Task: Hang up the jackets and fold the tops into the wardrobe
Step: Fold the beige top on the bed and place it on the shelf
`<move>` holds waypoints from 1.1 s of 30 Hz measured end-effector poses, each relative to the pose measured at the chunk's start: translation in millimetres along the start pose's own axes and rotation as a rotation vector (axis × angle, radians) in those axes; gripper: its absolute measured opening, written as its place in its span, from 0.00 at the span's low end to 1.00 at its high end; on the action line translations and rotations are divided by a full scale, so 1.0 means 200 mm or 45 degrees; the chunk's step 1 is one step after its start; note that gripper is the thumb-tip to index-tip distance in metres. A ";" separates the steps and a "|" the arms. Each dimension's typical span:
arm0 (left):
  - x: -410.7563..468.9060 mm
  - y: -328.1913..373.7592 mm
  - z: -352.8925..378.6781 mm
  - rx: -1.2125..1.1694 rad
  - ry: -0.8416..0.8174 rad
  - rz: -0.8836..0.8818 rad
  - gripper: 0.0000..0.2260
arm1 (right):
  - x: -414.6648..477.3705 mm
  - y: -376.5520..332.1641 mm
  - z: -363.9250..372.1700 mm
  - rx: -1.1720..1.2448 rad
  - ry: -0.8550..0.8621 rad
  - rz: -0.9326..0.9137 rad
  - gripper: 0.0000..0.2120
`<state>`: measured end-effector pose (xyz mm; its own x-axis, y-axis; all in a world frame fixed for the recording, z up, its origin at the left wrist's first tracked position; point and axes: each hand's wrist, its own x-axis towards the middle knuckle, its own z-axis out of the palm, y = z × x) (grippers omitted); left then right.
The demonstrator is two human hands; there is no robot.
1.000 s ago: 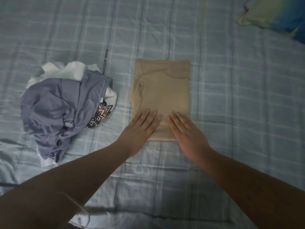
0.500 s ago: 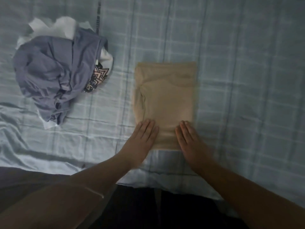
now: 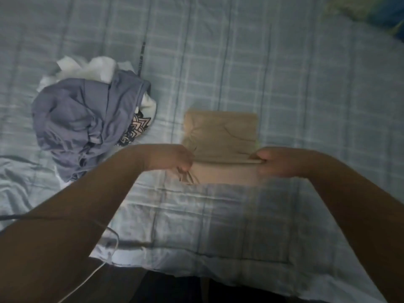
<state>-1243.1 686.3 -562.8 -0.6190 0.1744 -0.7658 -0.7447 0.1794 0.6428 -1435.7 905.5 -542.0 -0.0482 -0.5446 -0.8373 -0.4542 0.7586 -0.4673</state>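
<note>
A folded beige top (image 3: 220, 132) lies on the checked blue bedsheet (image 3: 218, 226) in the middle of the view. Its near edge is lifted off the sheet. My left hand (image 3: 172, 158) grips the near left corner, fingers curled under the cloth. My right hand (image 3: 273, 162) pinches the near right corner, thumb on top. The far part of the top still rests flat on the bed. The image is blurred.
A crumpled pile lies to the left: a grey-blue garment (image 3: 83, 121) over white cloth (image 3: 87, 68) and a patterned piece (image 3: 137, 127). A blue-green pillow (image 3: 376, 12) sits at the far right corner. The bed's near edge (image 3: 196, 274) borders dark floor.
Both hands went from lying flat on the top's near end to gripping its near corners and raising that edge. The view has tilted back up the bed.
</note>
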 end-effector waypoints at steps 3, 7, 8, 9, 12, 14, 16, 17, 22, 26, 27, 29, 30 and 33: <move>0.07 0.03 -0.19 -0.617 0.053 -0.105 0.08 | 0.14 0.05 -0.17 0.831 0.089 0.084 0.07; 0.22 -0.04 -0.31 -0.966 0.209 -0.021 0.30 | 0.36 0.13 -0.19 1.567 0.461 0.106 0.08; 0.25 -0.06 -0.30 -0.946 0.249 -0.037 0.34 | 0.40 0.14 -0.17 1.657 0.549 0.104 0.10; 0.27 -0.06 -0.27 -0.888 0.320 -0.058 0.33 | 0.42 0.13 -0.14 1.688 0.657 0.113 0.13; 0.34 -0.10 -0.14 -0.611 0.577 -0.010 0.27 | 0.50 0.13 -0.05 1.683 0.901 0.146 0.23; 0.37 -0.12 -0.04 -0.461 0.881 -0.060 0.26 | 0.51 0.11 0.01 1.345 1.080 0.193 0.28; 0.38 -0.11 0.06 -0.314 1.157 -0.167 0.18 | 0.49 0.08 0.09 0.874 1.255 0.258 0.22; 0.39 -0.10 0.10 -0.278 1.218 -0.196 0.15 | 0.48 0.07 0.13 0.726 1.300 0.296 0.19; 0.42 -0.13 0.24 -0.183 1.318 -0.173 0.11 | 0.50 0.10 0.29 0.416 1.400 0.403 0.16; 0.42 -0.12 0.28 -0.194 1.454 -0.168 0.20 | 0.53 0.07 0.26 0.323 1.324 0.495 0.15; 0.41 -0.11 0.28 -0.136 1.510 -0.181 0.25 | 0.53 0.06 0.25 0.374 1.318 0.495 0.14; 0.39 -0.08 0.26 0.047 1.615 -0.073 0.31 | 0.50 0.06 0.23 0.508 1.429 0.395 0.12; 0.38 -0.06 0.25 0.172 1.637 0.058 0.32 | 0.49 0.06 0.22 0.471 1.565 0.270 0.15; 0.41 -0.01 0.22 0.667 1.497 0.443 0.28 | 0.46 0.04 0.20 0.067 1.720 -0.125 0.24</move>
<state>-1281.9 742.5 -625.4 -0.7991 -0.5992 0.0482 -0.4857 0.6908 0.5356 -1408.5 876.5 -633.9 -0.8604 -0.4963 0.1161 -0.4730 0.6929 -0.5442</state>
